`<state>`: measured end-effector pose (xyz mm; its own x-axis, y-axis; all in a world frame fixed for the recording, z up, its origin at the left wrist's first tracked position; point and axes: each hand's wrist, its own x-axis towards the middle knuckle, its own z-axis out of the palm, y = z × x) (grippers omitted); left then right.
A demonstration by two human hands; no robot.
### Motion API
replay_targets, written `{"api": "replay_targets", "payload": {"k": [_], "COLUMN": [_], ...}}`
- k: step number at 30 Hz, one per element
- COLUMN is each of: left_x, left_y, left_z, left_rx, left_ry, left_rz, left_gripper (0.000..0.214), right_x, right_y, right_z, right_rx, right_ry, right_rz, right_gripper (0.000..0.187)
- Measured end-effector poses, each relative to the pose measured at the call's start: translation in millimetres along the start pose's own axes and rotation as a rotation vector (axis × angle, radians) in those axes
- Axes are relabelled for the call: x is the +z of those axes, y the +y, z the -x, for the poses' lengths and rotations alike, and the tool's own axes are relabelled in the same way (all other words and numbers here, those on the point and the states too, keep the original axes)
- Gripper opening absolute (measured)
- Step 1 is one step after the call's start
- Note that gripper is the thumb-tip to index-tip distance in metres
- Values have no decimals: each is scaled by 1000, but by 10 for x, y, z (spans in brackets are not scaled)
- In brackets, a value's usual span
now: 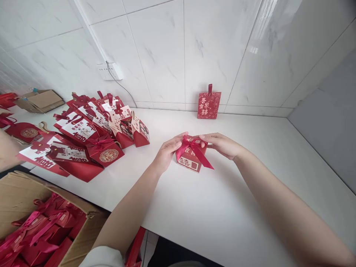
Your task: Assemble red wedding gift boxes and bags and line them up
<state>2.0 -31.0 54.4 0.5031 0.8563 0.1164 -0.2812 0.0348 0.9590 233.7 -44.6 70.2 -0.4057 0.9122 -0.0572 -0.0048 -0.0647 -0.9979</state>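
Note:
A small red gift box [187, 164] with pale Chinese lettering stands on the white table in front of me. A pink-red ribbon bow [187, 142] is tied at its top, one tail hanging down the right side. My left hand [169, 148] grips the box's upper left side, its thumb by the bow. From the right, my right hand [221, 144] holds the upper right edge, thumb and fingers closed on it. The far side of the box is hidden.
Several red and white gift boxes [80, 129] crowd the table's left side. A red lettered box [209, 105] stands by the wall. At lower left, a cardboard carton [91, 231] holds several ribboned boxes. Another person's arm [9, 150] shows at the left edge, near a flattened carton [44, 101].

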Motion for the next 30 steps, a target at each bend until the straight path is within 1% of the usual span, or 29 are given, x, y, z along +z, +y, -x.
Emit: {"api": "replay_targets", "payload": {"k": [3,6,7,9,11,13,15,16,18,20,21,22,23,26,28,30], "left_x": [10,18,24,41,58,66,58,50,34,27,28,33,39,56,62,64], "left_y": [16,38,46,60,67,66,62,62,68,81,89,96,102,110,109,109], "left_z": [27,57,65,76,80,81,81,82,87,99,106,113,121,136,140,140], "left_rx": [-28,-40,-34,-25,-41,-80,-108,-114,-114,-110,-108,-107,-103,-84,-71,-70], "left_ry": [-20,-28,-32,-53,-84,-118,-148,-159,-173,-181,-186,-193,-200,-213,-215,-216], "left_rz": [11,-22,-36,-61,-71,-65,-68,-81,-122,-150,-155,-156,-158,-173,-183,-183], "left_gripper": [24,13,14,23,29,29,28,27,23,19,16,13,11,10,11,11], "right_x": [9,-9,-19,-39,-53,-60,-56,-46,-8,56,94,133,169,248,273,281], "right_y": [-40,-103,-129,-190,-257,-318,-360,-373,-387,-396,-400,-404,-407,-397,-372,-342], "right_z": [25,66,82,122,169,216,256,271,294,309,314,318,319,304,280,257], "right_rx": [-12,-5,-2,5,13,19,16,7,-60,-196,-261,-305,-326,-333,-360,-374], "right_ry": [-16,33,57,70,22,-59,-105,-96,12,153,183,175,135,2,-22,-27], "right_rz": [32,103,144,227,307,386,459,494,570,642,666,680,689,746,796,794], "right_gripper": [42,45,47,48,46,45,45,43,38,29,24,21,19,15,12,11]}}
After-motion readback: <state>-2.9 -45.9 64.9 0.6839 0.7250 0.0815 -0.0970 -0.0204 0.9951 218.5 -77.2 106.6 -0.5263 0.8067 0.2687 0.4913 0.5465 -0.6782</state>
